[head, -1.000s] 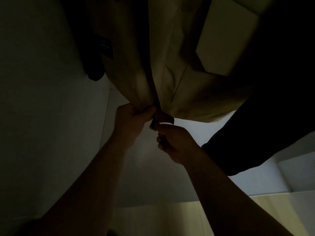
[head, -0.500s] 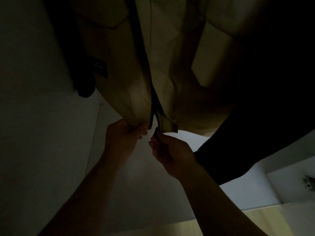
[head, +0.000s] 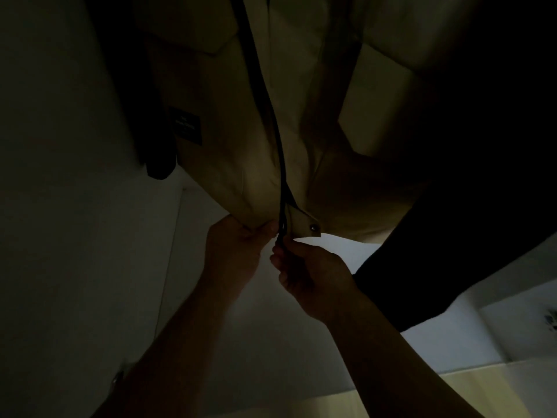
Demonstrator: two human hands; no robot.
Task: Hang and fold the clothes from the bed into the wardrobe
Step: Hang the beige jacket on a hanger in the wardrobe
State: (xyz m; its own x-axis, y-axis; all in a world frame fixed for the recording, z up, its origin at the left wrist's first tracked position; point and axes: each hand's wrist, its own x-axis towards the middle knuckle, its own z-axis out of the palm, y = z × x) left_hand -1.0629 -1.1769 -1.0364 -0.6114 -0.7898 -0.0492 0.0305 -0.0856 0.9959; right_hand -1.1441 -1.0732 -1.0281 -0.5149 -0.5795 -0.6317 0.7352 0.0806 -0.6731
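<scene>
A beige jacket [head: 313, 122] hangs inside the dim wardrobe, its dark zipper [head: 272, 122] running down the front to the hem. My left hand [head: 238, 251] pinches the left side of the hem beside the zipper. My right hand [head: 313, 276] grips the zipper's bottom end just under the hem. A small flap with a metal snap [head: 313, 227] sticks out to the right of the zipper. Flap pockets show on both sides of the jacket.
A dark garment [head: 470, 188] hangs close on the right, touching the jacket. Another dark garment [head: 150, 116] hangs on the left. The white wardrobe floor [head: 241, 327] lies below, its side wall [head: 75, 236] at left, and pale wooden flooring [head: 497, 387] at lower right.
The view tilted so the jacket and hands sit lower in the frame. The zipper line is now exposed, and the snap flap has come free beside my right hand.
</scene>
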